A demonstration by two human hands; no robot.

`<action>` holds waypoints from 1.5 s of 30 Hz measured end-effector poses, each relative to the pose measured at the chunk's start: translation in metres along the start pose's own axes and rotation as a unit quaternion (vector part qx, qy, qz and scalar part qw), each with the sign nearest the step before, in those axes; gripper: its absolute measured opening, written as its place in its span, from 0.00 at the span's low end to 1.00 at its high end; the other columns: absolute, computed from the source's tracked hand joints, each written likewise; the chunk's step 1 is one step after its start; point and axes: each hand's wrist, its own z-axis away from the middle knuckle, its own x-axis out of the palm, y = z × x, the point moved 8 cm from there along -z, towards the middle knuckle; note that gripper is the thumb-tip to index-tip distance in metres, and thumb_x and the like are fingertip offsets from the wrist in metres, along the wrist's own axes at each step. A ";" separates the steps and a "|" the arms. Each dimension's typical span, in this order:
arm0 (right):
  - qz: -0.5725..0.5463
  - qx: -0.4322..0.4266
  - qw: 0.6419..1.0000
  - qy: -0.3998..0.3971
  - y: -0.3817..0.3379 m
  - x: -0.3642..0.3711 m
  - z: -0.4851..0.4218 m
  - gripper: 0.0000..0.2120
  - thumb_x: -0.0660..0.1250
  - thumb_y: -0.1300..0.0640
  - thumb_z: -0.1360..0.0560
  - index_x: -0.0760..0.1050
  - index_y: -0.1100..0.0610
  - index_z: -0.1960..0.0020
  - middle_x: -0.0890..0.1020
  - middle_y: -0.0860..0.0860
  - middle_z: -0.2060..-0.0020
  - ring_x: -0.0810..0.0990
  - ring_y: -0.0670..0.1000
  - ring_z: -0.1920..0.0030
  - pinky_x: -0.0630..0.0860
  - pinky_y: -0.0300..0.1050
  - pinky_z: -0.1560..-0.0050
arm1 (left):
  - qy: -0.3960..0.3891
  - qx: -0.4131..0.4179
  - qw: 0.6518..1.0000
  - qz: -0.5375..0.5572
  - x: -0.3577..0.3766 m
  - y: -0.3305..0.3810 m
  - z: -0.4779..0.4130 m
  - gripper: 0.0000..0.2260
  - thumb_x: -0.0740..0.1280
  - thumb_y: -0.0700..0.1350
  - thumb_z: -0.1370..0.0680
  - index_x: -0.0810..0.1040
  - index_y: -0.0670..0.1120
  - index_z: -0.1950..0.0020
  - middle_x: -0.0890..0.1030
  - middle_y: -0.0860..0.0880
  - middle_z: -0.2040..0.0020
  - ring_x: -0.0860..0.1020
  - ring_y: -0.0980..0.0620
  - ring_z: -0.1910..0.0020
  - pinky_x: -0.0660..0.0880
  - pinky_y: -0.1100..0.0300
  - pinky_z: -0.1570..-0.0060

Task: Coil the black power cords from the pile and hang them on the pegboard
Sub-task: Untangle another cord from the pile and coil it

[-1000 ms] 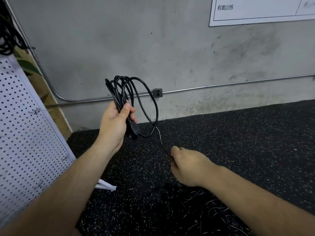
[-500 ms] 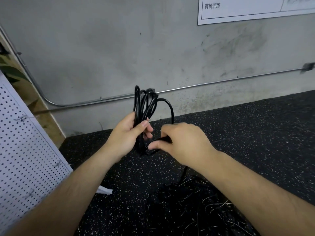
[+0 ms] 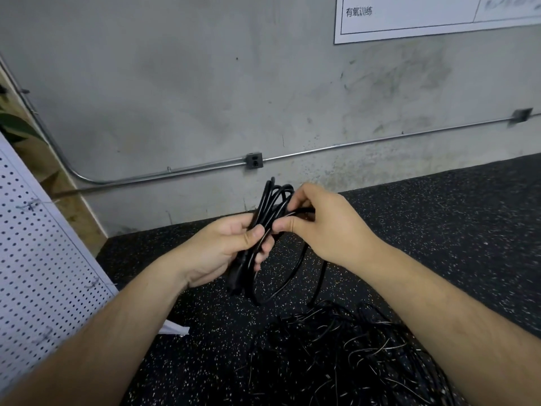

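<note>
One glossy black rubber power cord on the go, bunched into several long loops at centre frame, up off the black speckled rubber floor. Gripped firmly by the left hand: fingers and thumb curled right round the middle of the bundle, with a chunky plug end, probably, poking out below the palm. Pinched from the right side by the right hand, thumb and fingers closed on a strand or two near the top of the loops. Dangling under both hands: a slack loop, then a tail dropping toward the tangled pile of thin black cords at lower centre-right. Can't trace the far end of that tail in the mess.

Handling-wise: probably light, floppy but a bit springy, so likely to burst open if let go. Slick jacket too, judging by the shine. Best grabbed across all the loops at once, mid-bundle, never by a single strand. Worth feeding the tail in slowly to avoid dragging half the pile along.

No hanging yet. White perforated pegboard leaning along the left edge of frame, small wire hooks on it by the look of things, well apart from the bundle.
</note>
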 end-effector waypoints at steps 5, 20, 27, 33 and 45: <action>-0.077 0.004 0.997 0.025 0.015 -0.001 -0.004 0.10 0.74 0.51 0.24 0.73 0.47 0.49 0.82 0.46 0.55 0.81 0.46 0.56 0.76 0.41 0.52 | 0.028 0.042 0.995 0.087 -0.005 0.008 -0.003 0.08 0.65 0.42 0.20 0.75 0.39 0.44 0.72 0.49 0.62 0.70 0.54 0.65 0.73 0.60 0.64; -0.129 0.097 0.971 -0.175 0.068 0.070 0.032 0.21 0.49 0.38 0.18 0.73 0.50 0.44 0.78 0.46 0.64 0.78 0.48 0.61 0.79 0.50 0.50 | 0.228 0.181 0.920 0.263 -0.079 0.053 0.031 0.11 0.52 0.38 0.16 0.73 0.44 0.48 0.69 0.53 0.64 0.67 0.57 0.69 0.74 0.62 0.68; -0.154 0.063 0.985 -0.046 0.040 0.042 0.007 0.20 0.48 0.40 0.15 0.66 0.38 0.26 0.71 0.38 0.65 0.69 0.37 0.64 0.65 0.34 0.58 | 0.166 0.100 0.934 0.301 -0.056 0.033 0.021 0.12 0.56 0.41 0.18 0.75 0.41 0.39 0.66 0.52 0.63 0.65 0.54 0.68 0.70 0.59 0.65; -0.081 0.115 0.987 -0.074 0.040 0.065 0.011 0.29 0.49 0.36 0.18 0.63 0.49 0.23 0.72 0.44 0.42 0.78 0.47 0.50 0.80 0.51 0.45 | 0.167 0.058 0.943 0.281 -0.036 0.024 0.012 0.10 0.60 0.49 0.17 0.75 0.44 0.50 0.62 0.53 0.66 0.60 0.56 0.72 0.64 0.62 0.71; -0.367 0.254 0.895 0.007 0.035 0.054 -0.004 0.31 0.47 0.35 0.16 0.82 0.52 0.49 0.85 0.45 0.64 0.80 0.47 0.66 0.70 0.40 0.71 | 0.157 0.026 0.958 0.237 -0.010 0.010 0.000 0.12 0.61 0.52 0.17 0.75 0.43 0.47 0.62 0.52 0.68 0.60 0.57 0.75 0.62 0.63 0.77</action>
